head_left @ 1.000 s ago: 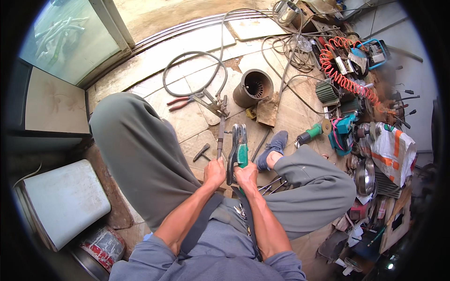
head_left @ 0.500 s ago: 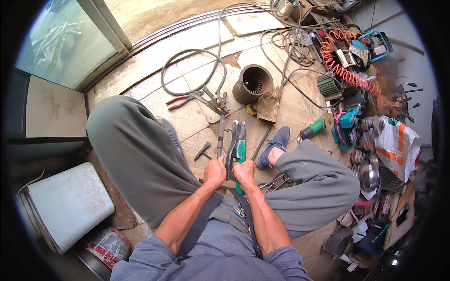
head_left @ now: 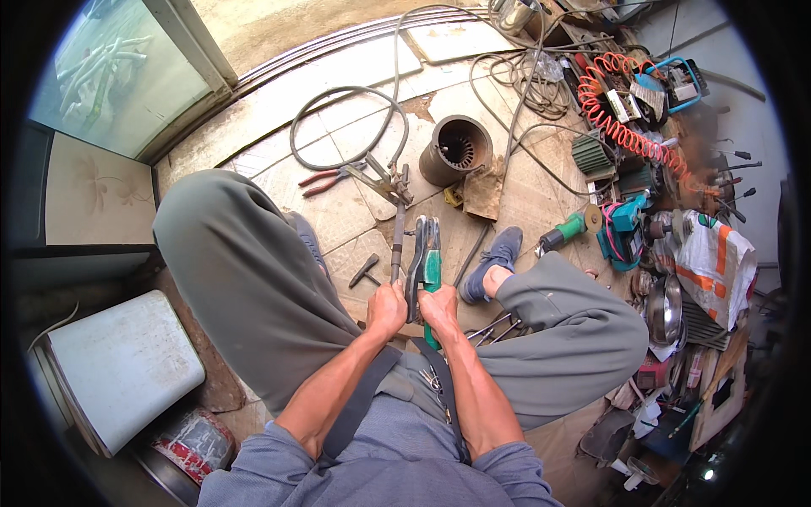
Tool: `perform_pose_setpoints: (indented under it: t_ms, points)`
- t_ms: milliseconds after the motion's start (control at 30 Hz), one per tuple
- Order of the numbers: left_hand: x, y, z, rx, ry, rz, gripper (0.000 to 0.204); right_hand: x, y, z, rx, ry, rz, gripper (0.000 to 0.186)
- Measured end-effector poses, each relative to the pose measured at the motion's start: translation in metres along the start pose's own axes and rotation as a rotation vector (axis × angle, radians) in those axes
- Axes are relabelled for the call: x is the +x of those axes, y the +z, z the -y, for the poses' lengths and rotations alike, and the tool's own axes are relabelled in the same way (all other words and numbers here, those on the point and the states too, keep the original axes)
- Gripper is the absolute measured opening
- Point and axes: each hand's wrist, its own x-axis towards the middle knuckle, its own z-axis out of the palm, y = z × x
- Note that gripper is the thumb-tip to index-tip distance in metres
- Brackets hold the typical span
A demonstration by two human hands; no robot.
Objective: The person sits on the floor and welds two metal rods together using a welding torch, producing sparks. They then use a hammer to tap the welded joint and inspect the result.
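Note:
My left hand (head_left: 386, 312) is closed on a long metal shaft (head_left: 398, 241), whose far end lies at a metal fixture (head_left: 384, 182). My right hand (head_left: 440, 311) grips a green-and-black hand tool (head_left: 431, 262) held upright beside the shaft, with a small piece at its side toward the shaft. A small hammer-like tool (head_left: 363, 270) lies left of the shaft. Red-handled pliers (head_left: 321, 182) lie near the fixture. A hollow metal cylinder (head_left: 449, 169) stands beyond my hands, next to a piece of cardboard (head_left: 481, 194).
Coiled cables (head_left: 536, 93) cross the tiles. An angle grinder (head_left: 568, 232), teal machine (head_left: 619, 241), red coiled hose (head_left: 625, 131) and heaped tools line the right. A pale box (head_left: 127, 363) and paint bucket (head_left: 194, 444) sit left. A glass panel (head_left: 118, 80) is at upper left.
Since a second ago the floor and objects have shifted slightly up and left in the view. Both hands keep their grips, with the green tool raised a little.

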Motion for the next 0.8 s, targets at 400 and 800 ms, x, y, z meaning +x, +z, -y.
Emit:
perform_pose_setpoints:
  t_ms: [400,800]
  points:
    - [-0.003,-0.002,-0.004,0.020,-0.006,-0.007,0.048,0.010,0.004,-0.011,-0.020,-0.014,-0.002,0.017]
    - [-0.005,-0.003,-0.006,0.021,-0.006,-0.005,0.048,0.012,0.006,-0.015,-0.036,-0.066,-0.036,0.013]
